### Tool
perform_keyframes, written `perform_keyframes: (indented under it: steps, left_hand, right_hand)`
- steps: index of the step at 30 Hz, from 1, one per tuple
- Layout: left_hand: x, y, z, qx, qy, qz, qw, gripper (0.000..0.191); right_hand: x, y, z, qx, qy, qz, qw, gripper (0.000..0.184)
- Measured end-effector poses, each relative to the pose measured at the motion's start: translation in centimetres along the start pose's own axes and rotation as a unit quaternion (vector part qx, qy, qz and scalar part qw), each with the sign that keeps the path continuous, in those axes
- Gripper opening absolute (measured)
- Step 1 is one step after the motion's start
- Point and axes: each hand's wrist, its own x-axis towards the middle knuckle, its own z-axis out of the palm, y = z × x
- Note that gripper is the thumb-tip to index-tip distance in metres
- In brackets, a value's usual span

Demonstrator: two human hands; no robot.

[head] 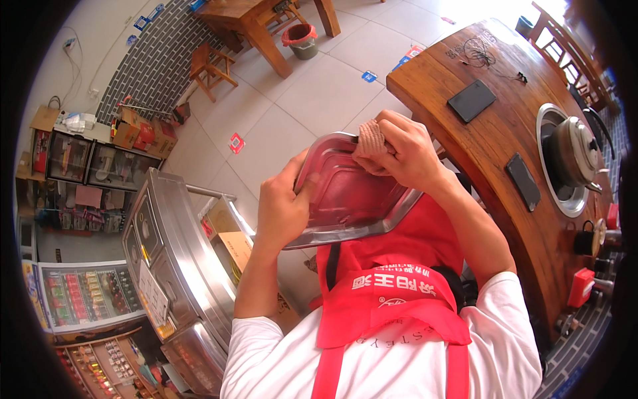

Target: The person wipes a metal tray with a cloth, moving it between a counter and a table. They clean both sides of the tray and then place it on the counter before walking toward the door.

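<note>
A shiny rectangular stainless steel lid or shallow pan (356,199) is held tilted in front of my red apron, its stepped surface reflecting the red. My left hand (286,202) grips its left edge, with the thumb lying over the face. At the far right corner, my right hand (411,147) clasps a folded pinkish-brown cloth (371,148) and presses it against the rim. Some fingers of both hands are hidden behind the metal or the cloth.
To the right, a wooden table (463,154) bears two dark phones (472,100), a coiled cable (478,54) and a metal pot (573,149) set in a round recess. A stainless steel counter (187,239) stands at left. A lined bin (300,41) and stool (212,70) are farther off.
</note>
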Motion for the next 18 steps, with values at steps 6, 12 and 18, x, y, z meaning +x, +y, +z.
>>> perform_keyframes:
  steps: [6,12,18]
  left_hand:
    - [-1.4,-0.3,-3.2,0.029,0.033,-0.072,0.996,0.038]
    - [-2.5,-1.6,-7.5,-0.005,0.153,-0.008,0.988,0.04]
    - [-2.7,-3.0,-9.1,-0.064,0.174,-0.037,0.982,0.041]
  right_hand:
    - [-2.0,2.0,-1.6,0.016,-0.025,0.036,0.999,0.039]
    - [-2.4,4.0,-3.6,0.029,-0.025,0.092,0.995,0.039]
    - [-3.1,5.2,-2.1,0.18,0.062,0.287,0.939,0.023]
